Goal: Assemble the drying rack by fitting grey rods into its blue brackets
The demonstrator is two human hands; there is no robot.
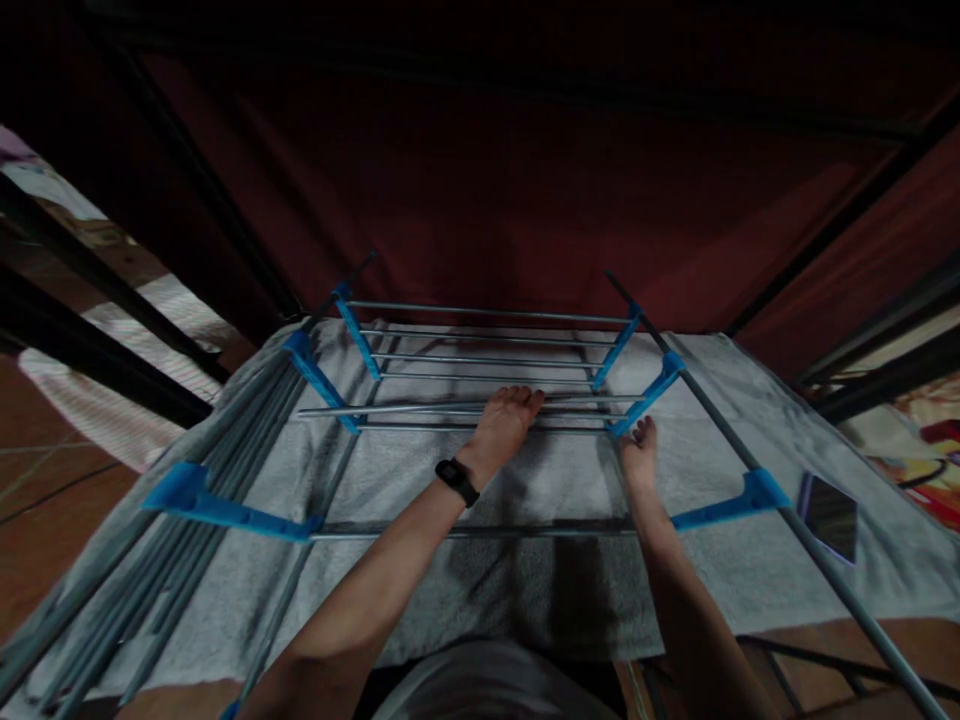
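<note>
Closest is grey fabric clothing point(487, 690) at the near edge of a grey towelling cloth point(720, 570). The left hand point(506, 415) has its fingers narrowed over a long grey metal tube point(405, 408) near mid-length, probably for balance, between blue plastic brackets point(660, 382) of a tubular frame point(716, 415). The right hand point(639, 445) is at a bracket's lower end; I cannot tell whether its fingers grip. Spare grey tubes point(196, 560) line the left edge, probably kept aside. Bare cloth gives room toward the right edge, beside a dark phone point(830, 517).

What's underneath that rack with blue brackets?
Pale grey cloth shows between its rods. The patches directly behind the left hand and right hand are covered, and whatever lies beneath the cloth can't be seen.
</note>
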